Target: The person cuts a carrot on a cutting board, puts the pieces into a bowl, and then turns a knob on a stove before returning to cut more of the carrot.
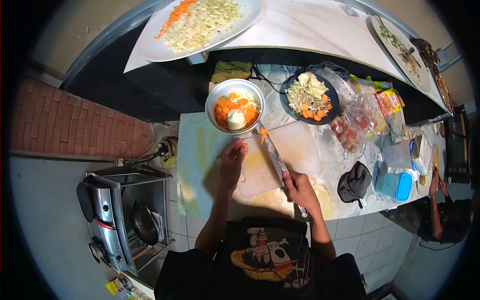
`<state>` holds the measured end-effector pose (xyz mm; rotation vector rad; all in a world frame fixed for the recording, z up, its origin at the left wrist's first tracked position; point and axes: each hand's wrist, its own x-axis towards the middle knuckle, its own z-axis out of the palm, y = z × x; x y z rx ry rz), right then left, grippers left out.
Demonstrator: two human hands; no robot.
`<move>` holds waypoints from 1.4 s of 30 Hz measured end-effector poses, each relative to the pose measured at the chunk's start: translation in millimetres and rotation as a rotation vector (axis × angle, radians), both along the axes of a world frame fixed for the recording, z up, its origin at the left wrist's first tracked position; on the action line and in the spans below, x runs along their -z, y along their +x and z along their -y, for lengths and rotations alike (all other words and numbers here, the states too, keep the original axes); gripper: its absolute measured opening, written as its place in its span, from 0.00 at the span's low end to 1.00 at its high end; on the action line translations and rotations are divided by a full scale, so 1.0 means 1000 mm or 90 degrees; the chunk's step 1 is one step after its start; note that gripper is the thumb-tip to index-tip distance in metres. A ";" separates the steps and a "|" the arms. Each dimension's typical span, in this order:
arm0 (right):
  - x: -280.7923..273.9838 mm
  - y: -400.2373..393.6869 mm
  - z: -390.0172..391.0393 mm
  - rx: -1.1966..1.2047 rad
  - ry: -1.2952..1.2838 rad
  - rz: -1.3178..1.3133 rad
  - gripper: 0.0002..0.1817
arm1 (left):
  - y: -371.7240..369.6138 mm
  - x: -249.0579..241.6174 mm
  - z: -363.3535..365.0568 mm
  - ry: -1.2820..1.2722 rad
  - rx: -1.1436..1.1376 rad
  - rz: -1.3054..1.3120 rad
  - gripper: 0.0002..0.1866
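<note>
Smeared worktop [197,165] fills the middle, its far edge hidden beneath a raised shelf [310,30]. Far right, 1 other person [437,215] is half lost in shadow. On the shelf's left, a platter [252,12] is cut off at the top. Nearer lies a cutting board [302,145], with a white bowl [212,95] at its far left, contents hiding the bottom. Angled above the board, 1 knife [274,157] points toward the bowl's rim; contact is unclear. The right hand [299,187] grips its handle, covering part. Left fingers [239,150] curl near the bowl; I cannot tell whether they pinch anything. Orange shreds [263,134] obscure the knife's tip.
</note>
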<state>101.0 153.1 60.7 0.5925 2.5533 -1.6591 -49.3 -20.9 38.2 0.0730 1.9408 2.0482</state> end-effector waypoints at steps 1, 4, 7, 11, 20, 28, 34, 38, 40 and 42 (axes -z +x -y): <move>0.001 -0.008 -0.002 0.000 -0.036 0.001 0.20 | -0.004 -0.004 0.003 0.030 -0.007 0.019 0.14; -0.031 -0.043 -0.003 -0.006 0.139 -0.112 0.14 | -0.016 -0.011 0.012 0.068 -0.004 -0.018 0.15; -0.039 -0.069 -0.006 -0.037 0.262 -0.127 0.05 | -0.031 -0.029 0.014 0.059 0.016 -0.096 0.15; -0.042 -0.083 -0.006 -0.058 0.384 -0.104 0.08 | -0.057 -0.046 0.014 -0.067 0.055 -0.191 0.15; -0.040 -0.075 -0.006 -0.011 0.385 -0.104 0.05 | -0.135 -0.025 0.002 -0.304 0.114 -0.414 0.13; -0.031 -0.062 -0.012 0.018 0.256 -0.039 0.04 | -0.181 0.007 -0.037 -0.570 0.160 -0.533 0.14; -0.016 -0.054 -0.014 0.070 0.179 -0.114 0.08 | -0.186 0.024 -0.049 -0.691 0.145 -0.603 0.12; -0.017 -0.045 -0.016 0.079 0.160 -0.111 0.08 | -0.185 0.026 -0.044 -0.527 0.057 -0.751 0.12; -0.021 -0.042 -0.015 0.083 0.148 -0.104 0.09 | -0.190 0.018 -0.042 -0.544 0.092 -0.736 0.13; -0.020 -0.039 -0.015 0.090 0.144 -0.101 0.09 | -0.194 0.006 -0.039 -0.513 0.159 -0.622 0.13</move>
